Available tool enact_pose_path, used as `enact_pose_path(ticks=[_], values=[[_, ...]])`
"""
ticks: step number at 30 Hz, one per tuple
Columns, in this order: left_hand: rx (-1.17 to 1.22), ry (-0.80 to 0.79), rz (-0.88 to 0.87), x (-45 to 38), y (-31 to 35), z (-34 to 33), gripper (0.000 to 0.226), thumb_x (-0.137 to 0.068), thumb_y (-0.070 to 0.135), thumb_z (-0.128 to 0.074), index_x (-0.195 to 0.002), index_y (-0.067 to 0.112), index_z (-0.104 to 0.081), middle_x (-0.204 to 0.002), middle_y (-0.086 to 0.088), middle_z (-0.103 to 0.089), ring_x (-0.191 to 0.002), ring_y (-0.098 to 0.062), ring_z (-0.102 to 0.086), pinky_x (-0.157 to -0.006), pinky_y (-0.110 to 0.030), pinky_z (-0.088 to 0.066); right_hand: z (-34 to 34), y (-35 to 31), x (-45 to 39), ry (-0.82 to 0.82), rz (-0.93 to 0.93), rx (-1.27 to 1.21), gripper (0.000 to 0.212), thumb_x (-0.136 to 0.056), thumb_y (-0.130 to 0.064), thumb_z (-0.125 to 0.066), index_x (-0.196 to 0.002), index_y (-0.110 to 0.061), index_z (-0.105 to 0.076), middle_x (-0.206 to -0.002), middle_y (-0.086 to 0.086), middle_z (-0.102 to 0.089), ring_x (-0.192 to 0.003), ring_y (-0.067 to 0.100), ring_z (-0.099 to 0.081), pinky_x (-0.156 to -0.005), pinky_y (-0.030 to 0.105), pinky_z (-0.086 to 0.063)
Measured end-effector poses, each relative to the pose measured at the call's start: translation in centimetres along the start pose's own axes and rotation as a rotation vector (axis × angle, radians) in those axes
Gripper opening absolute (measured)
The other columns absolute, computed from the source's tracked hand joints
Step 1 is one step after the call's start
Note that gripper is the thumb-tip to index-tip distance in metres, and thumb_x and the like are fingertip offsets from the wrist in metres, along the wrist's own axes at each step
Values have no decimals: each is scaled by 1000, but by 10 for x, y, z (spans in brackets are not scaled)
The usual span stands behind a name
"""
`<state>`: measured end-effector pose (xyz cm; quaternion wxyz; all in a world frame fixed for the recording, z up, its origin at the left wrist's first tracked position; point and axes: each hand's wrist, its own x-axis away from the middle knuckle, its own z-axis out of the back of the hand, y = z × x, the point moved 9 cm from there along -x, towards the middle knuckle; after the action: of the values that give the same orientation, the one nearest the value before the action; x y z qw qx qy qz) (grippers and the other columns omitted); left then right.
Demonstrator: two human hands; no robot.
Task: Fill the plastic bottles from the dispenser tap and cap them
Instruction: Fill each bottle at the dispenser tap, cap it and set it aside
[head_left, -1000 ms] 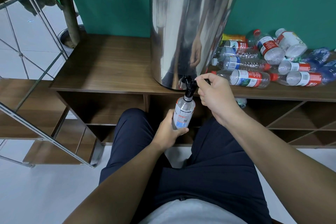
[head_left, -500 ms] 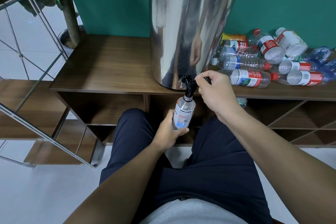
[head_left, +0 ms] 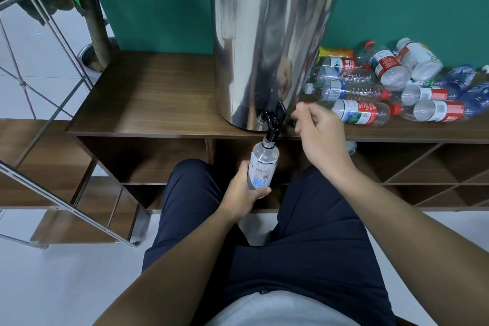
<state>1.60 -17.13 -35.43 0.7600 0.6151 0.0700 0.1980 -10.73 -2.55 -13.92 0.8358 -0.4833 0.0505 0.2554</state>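
Observation:
A tall steel dispenser (head_left: 267, 42) stands on the wooden shelf top (head_left: 148, 92). Its black tap (head_left: 274, 122) juts over the front edge, lever pointing up. My left hand (head_left: 242, 197) grips a clear labelled plastic bottle (head_left: 263, 164) by its lower half and holds it upright, uncapped, with its mouth right under the spout. It looks nearly full. My right hand (head_left: 318, 132) hovers just right of the tap, off the lever, fingers loosely curled and motion-blurred, with nothing visible in it.
Several plastic bottles (head_left: 391, 92) with red, white and blue labels lie heaped on the shelf top right of the dispenser. Open wooden compartments (head_left: 412, 167) run below. A metal-framed rack (head_left: 39, 119) stands at the left. My knees sit close to the shelf front.
My right hand has let go of the tap lever and drawn back slightly to the right. The lever now stands up. The left hand still holds the bottle under the spout.

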Motion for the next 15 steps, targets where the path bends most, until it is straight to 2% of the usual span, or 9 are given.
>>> enact_pose_path(ticks=[1,3,5,10,13,15], values=[[-6,1,6,0,-1,0,62,-89,15,-93,-135,31,-55,-125,15,-73,-115,2,-69,-103,-30,-59,-1,13,-2,0,12,64,28,-113,-32,-61,-91,-20,-75,-78,-6,-70,-74,6,-65,-77,34,-53],[-13,-2,11,0,-2,-1,62,-88,14,-93,-134,32,-55,-124,15,-73,-114,2,-70,-103,-29,-58,-5,34,-4,-28,51,191,9,-106,-17,-71,-105,-20,-79,-96,-6,-71,-79,6,-65,-81,22,-51],[-18,-8,17,0,-3,-1,62,-89,14,-93,-133,33,-55,-124,15,-73,-115,1,-70,-102,-28,-58,-9,49,-2,-72,88,288,18,-104,-13,-75,-121,-15,-79,-115,-3,-69,-82,13,-64,-81,11,-44],[-3,-35,27,3,-3,-5,60,-89,13,-93,-133,29,-56,-124,13,-74,-113,1,-71,-95,-20,-57,-17,56,-3,-133,154,398,33,-104,-16,-76,-137,-12,-74,-136,-2,-65,-81,14,-61,-87,28,-49],[9,-59,26,7,-2,-7,64,-89,12,-94,-137,28,-55,-127,13,-74,-117,2,-70,-97,-20,-58,-22,58,-9,-153,178,415,37,-105,-16,-75,-142,-12,-72,-144,-1,-64,-82,14,-61,-91,32,-54],[2,-67,28,8,-1,-8,64,-89,11,-94,-138,26,-55,-126,14,-74,-117,3,-70,-96,-18,-57,-25,58,-13,-154,189,430,37,-106,-16,-74,-142,-11,-71,-147,1,-65,-91,20,-66,-97,32,-53]])
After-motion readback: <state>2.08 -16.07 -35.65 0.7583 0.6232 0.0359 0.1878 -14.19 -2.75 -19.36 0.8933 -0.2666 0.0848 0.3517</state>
